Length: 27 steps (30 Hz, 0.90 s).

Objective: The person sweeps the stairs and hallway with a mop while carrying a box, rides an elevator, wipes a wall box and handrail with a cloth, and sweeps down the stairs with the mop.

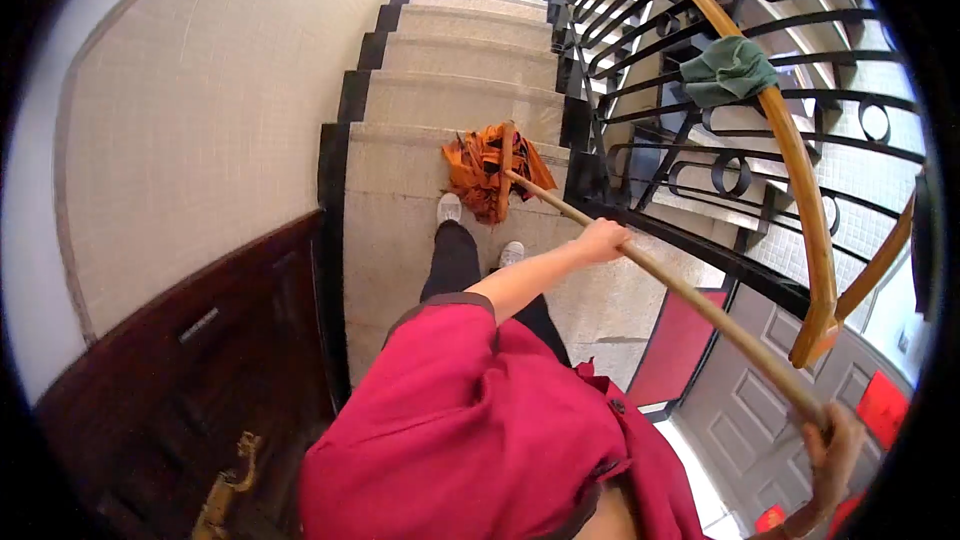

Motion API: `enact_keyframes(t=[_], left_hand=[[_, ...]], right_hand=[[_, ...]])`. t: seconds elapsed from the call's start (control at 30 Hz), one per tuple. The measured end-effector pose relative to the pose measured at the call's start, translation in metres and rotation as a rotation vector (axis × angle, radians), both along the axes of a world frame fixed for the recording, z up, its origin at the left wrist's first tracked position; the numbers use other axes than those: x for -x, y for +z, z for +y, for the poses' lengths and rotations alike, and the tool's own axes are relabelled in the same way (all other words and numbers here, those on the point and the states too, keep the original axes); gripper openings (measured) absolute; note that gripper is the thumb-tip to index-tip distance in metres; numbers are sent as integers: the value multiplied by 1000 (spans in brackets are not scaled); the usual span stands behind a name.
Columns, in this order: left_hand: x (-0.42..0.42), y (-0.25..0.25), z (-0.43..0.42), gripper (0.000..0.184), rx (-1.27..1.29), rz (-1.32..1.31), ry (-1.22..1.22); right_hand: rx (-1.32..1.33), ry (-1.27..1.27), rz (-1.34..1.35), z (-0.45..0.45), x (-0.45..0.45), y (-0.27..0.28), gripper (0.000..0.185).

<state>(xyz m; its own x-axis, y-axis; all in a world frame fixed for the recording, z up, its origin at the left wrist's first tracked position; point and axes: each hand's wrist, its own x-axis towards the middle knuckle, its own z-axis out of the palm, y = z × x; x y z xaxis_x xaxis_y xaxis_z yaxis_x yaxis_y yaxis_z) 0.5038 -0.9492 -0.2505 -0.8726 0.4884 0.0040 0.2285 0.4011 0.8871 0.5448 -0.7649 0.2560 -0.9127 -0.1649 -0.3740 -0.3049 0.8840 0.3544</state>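
Observation:
A mop with a long wooden handle slants across the view from lower right to upper left. Its head of orange cloth strips, with a wooden crossbar, lies on the stone floor at the foot of the stairs, just ahead of my shoes. My left hand is closed around the handle partway up the shaft. Near the handle's upper end, at lower right, my right hand grips it with the fingers curled round.
Stone steps rise ahead between a tiled wall and a black metal railing. A green cloth hangs over the wooden handrail. A dark wooden door stands at left, a grey door at lower right.

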Motion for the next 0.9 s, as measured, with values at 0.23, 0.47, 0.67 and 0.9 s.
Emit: enact_keyframes(t=[0.23,0.47,0.67,0.9], left_hand=[[-47,-55,73,22,236,-93,-113],[-128,-34,81,17,398,-117,-422],[-131,3,-5,16,537,9,-240],[-173,-50,-143,12,606,-61,381]], right_hand=[[-96,-88,-65,125,-80,-80,11],[-9,-369,-432,339,-237,-179,20],[-65,-104,37,228,-210,-214,35],[158,458,-50,50,-113,-216,13]])
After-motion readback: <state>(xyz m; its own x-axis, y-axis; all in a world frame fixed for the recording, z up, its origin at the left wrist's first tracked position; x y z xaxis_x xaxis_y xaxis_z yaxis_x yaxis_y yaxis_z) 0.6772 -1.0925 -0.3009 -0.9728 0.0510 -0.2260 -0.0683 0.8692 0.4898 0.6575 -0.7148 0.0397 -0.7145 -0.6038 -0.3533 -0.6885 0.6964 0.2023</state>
